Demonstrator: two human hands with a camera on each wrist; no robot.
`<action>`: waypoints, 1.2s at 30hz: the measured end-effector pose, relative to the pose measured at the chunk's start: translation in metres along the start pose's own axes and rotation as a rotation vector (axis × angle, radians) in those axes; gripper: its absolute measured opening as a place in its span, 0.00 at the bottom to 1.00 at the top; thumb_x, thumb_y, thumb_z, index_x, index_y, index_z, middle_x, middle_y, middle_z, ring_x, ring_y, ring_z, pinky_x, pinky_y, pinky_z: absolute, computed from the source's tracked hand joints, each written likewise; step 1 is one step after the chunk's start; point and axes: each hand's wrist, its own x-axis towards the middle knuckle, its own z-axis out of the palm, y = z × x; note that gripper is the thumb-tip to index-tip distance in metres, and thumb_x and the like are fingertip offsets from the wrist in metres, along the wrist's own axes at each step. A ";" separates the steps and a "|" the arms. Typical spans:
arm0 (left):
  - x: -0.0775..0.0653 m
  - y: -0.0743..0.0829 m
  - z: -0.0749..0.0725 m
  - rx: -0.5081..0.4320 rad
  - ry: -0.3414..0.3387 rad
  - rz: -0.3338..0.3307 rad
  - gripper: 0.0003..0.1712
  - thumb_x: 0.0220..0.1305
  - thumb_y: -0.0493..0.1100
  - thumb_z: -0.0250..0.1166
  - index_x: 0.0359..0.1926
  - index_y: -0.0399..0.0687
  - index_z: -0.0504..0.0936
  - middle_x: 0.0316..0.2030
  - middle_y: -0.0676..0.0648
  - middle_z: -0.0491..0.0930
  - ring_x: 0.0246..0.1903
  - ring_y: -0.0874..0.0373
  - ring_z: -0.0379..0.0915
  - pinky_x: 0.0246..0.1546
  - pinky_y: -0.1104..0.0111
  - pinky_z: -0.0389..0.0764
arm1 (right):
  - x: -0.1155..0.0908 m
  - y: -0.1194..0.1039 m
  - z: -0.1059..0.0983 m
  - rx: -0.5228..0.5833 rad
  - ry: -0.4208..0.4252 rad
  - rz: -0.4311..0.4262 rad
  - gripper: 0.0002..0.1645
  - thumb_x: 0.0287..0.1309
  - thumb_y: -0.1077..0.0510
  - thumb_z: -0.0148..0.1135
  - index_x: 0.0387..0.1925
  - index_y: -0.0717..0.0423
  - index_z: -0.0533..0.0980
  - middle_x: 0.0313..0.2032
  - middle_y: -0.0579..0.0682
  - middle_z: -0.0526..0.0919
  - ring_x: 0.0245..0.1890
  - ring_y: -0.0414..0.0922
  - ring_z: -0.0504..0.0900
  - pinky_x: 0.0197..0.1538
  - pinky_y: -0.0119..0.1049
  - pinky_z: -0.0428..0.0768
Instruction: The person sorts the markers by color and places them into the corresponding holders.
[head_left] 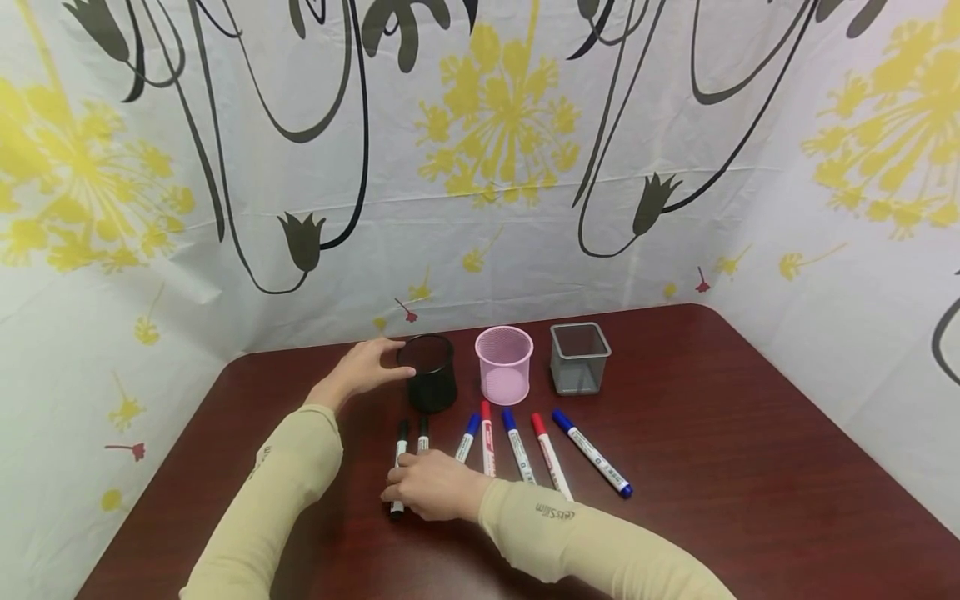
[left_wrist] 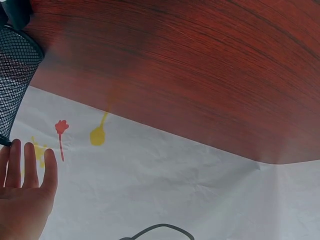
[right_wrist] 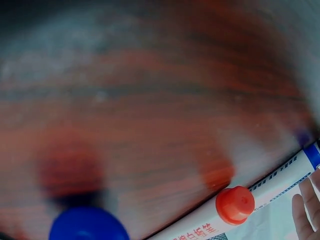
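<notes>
My left hand (head_left: 365, 367) reaches to the left side of a round black mesh pen holder (head_left: 432, 390), thumb and fingers spread at its rim. In the left wrist view, its straight fingers (left_wrist: 31, 170) have their tips right at the holder's edge. My right hand (head_left: 435, 486) is low over the table, its fingers bent over the leftmost black marker (head_left: 401, 450), pinching it. Beside that lies a second black marker (head_left: 423, 433), partly hidden under the hand. Close up in the right wrist view are a red-ended white marker (right_wrist: 192, 225) and a blue marker end (right_wrist: 89, 225).
A pink mesh holder (head_left: 505, 375) and a square grey mesh holder (head_left: 577, 375) stand to the right of the black one. Blue markers (head_left: 519, 450) and red markers (head_left: 551, 458) lie in front, some under the right forearm. Patterned cloth (head_left: 480, 267) hangs behind the dark red table (head_left: 720, 467).
</notes>
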 end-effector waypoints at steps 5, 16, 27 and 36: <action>0.001 -0.001 0.000 -0.006 -0.004 -0.002 0.39 0.50 0.60 0.62 0.58 0.41 0.68 0.56 0.38 0.65 0.57 0.44 0.56 0.53 0.51 0.59 | -0.002 0.000 0.000 -0.037 -0.003 0.002 0.10 0.45 0.54 0.62 0.32 0.36 0.79 0.29 0.37 0.73 0.30 0.37 0.69 0.25 0.26 0.70; 0.003 -0.001 0.000 -0.003 0.001 -0.004 0.39 0.50 0.60 0.62 0.58 0.42 0.68 0.56 0.38 0.65 0.57 0.45 0.56 0.53 0.51 0.59 | -0.003 0.001 0.002 0.035 -0.027 0.027 0.12 0.39 0.60 0.64 0.27 0.40 0.75 0.27 0.36 0.73 0.29 0.37 0.70 0.25 0.26 0.70; 0.002 -0.001 0.000 -0.004 0.000 0.000 0.40 0.49 0.61 0.62 0.58 0.41 0.68 0.55 0.38 0.66 0.56 0.45 0.58 0.52 0.52 0.60 | -0.018 0.017 -0.012 0.124 0.146 -0.020 0.11 0.53 0.58 0.56 0.39 0.43 0.77 0.36 0.36 0.77 0.35 0.34 0.72 0.38 0.22 0.70; 0.001 0.000 0.000 0.000 -0.011 -0.001 0.39 0.50 0.60 0.63 0.58 0.41 0.68 0.54 0.39 0.67 0.55 0.45 0.59 0.52 0.51 0.60 | -0.039 0.031 -0.038 0.471 0.312 0.096 0.15 0.53 0.56 0.59 0.45 0.49 0.75 0.38 0.38 0.77 0.34 0.32 0.72 0.39 0.19 0.68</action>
